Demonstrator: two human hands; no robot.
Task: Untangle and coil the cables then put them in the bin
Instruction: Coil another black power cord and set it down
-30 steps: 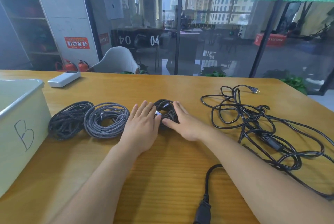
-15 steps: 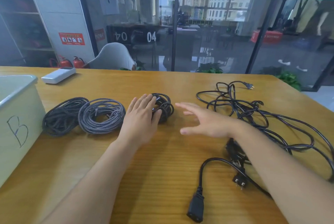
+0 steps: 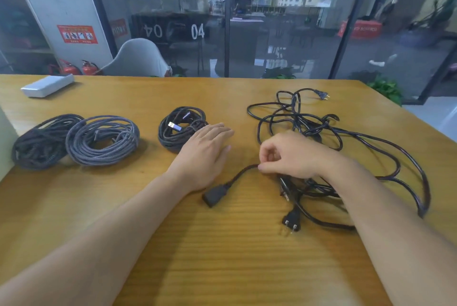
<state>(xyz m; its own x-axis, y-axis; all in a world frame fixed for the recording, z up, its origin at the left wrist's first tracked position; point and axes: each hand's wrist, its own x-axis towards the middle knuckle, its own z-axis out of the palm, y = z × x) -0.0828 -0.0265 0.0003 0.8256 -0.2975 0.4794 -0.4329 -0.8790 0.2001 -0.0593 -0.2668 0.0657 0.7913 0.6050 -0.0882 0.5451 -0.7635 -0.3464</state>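
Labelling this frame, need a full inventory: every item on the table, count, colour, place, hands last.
coiled cables: 3; black far left, grey touching it, dark one with a USB plug mid-table
tangled power cables: count cannot be told, black, right side of table; two pronged plugs show, one at the far edge, one near, plus a socket end
white box: 1, far left corner
bin: 1, pale, only a sliver at left edge
table: 1, wooden
chair: 1, grey, behind table
fire extinguishers: 2, red, on the floor by the wall
left hand: open, flat on table beside the USB coil
right hand: pinching the socket-end cable
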